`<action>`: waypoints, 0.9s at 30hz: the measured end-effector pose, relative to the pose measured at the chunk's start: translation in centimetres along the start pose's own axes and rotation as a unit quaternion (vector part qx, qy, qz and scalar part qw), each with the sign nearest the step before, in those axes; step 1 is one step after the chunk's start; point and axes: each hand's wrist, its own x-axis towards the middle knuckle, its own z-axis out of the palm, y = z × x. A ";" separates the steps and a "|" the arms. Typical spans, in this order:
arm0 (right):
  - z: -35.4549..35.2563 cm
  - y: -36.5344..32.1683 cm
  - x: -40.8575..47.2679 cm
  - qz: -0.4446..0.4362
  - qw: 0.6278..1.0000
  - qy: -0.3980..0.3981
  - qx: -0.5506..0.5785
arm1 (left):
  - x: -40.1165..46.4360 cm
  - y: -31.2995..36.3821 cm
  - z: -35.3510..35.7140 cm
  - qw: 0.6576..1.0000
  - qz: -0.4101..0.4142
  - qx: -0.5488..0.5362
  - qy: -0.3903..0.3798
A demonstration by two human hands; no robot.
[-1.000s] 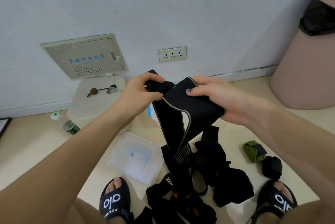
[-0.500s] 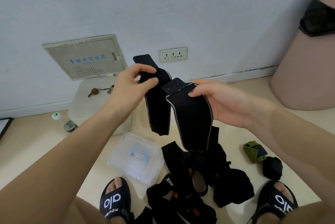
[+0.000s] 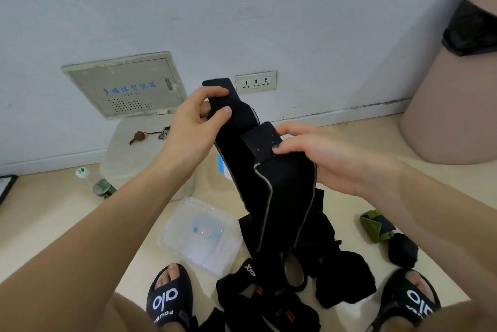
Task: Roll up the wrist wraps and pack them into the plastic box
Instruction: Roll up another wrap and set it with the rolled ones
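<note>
From my remote seat I saw both hands raised above the floor with one black wrist wrap held between them. The left hand pinched the upper end of the wrap between thumb and fingers, close to the wall socket behind it. The right hand grasped the other end, with the thumb pressed on the rough fastening patch and the fingers curled behind the band. The wrap hung down between the two hands in a loop, and its grey edge lines were visible. Under it, on the beige floor, a pile of other black wraps lay between the two feet in black slippers. The plastic box stood on the floor to the left of this pile, just in front of the left slipper; it was transparent and something pale blue showed through it, but I could not tell what. To the right of the pile I saw a green rolled wrap and a black rolled wrap just beside each other. A white container with a small key ring on top stood against the wall.
</note>
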 end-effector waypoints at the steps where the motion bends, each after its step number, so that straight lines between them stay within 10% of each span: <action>1: 0.0 0.0 0.0 -0.003 1.000 -0.002 -0.004 | -0.1 0.1 0.0 1.000 -0.004 -0.009 -0.003; 27: 1.6 -0.3 -0.2 -0.108 0.989 0.102 -0.002 | -0.8 0.8 0.6 0.996 -0.004 -0.032 -0.079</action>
